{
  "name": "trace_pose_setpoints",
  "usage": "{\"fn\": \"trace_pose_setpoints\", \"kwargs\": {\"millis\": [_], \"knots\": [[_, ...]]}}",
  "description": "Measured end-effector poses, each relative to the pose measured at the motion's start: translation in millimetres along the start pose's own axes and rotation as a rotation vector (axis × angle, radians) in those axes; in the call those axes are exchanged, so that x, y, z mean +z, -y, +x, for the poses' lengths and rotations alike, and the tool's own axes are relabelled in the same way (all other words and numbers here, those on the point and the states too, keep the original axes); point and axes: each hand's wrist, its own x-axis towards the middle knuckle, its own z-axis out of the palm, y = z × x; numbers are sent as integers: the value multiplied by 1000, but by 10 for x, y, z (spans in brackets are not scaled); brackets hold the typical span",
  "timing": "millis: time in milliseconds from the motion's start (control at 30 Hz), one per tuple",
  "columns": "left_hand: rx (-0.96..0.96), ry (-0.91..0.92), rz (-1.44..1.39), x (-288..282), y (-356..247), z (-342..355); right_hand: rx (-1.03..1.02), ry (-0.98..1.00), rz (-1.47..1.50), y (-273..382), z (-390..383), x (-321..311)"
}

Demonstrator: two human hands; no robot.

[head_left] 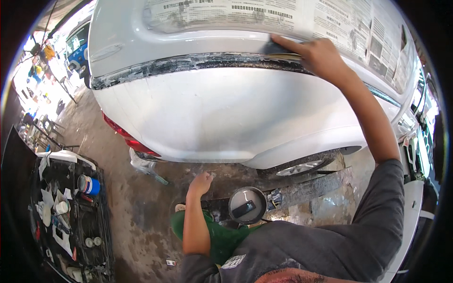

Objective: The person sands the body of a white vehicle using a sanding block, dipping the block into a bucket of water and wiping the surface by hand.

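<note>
My right hand [320, 57] holds a dark flat block [276, 47] against the white vehicle [212, 113], just above a dark, scuffed strip [174, 61] along its side. The fingers are closed on the block, with the index finger stretched along it. My left hand [203, 183] hangs low in front of the lower panel with its fingers curled in a pinch; what it holds, if anything, is too small to make out. Below and right of it sits a round dark pan [232, 207] with a black rectangular piece [244, 208] inside. Newspaper [344, 23] covers the upper windows.
A red tail light [126, 134] and rear wheel [297, 167] border the panel. At left, a black surface [101, 245] bears cans [92, 186], papers and tools. A plank [321, 184] lies beside the pan. Another vehicle [78, 45] stands in the background.
</note>
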Motion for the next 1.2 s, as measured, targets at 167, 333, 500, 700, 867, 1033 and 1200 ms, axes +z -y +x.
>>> {"fn": "trace_pose_setpoints", "kwargs": {"millis": [167, 333, 500, 700, 867, 1033, 1200], "knots": [[-24, 31, 22, 57, 10, 68, 160, 168, 5, 178, 25, -102], [-1, 113, 187, 206, 197, 404, 98, -42, 125, 605, 535, -27], [-1, 226, 130, 303, -269, 443, 291, 153, -68, -158, -679, -80], [3, 102, 205, 296, -154, 189, 205, 349, 985, 981, -1625, -44], [-8, 152, 177, 418, -429, 40, 568, 781, 1531, 3870, -3271, 1452], [3, 114, 133, 448, -744, -402, 616, 1289, 1533, 5325, -3885, 2270], [-8, 178, 135, 426, -776, -639, 579, 1365, 1106, 5994, -4012, 2597]]}}
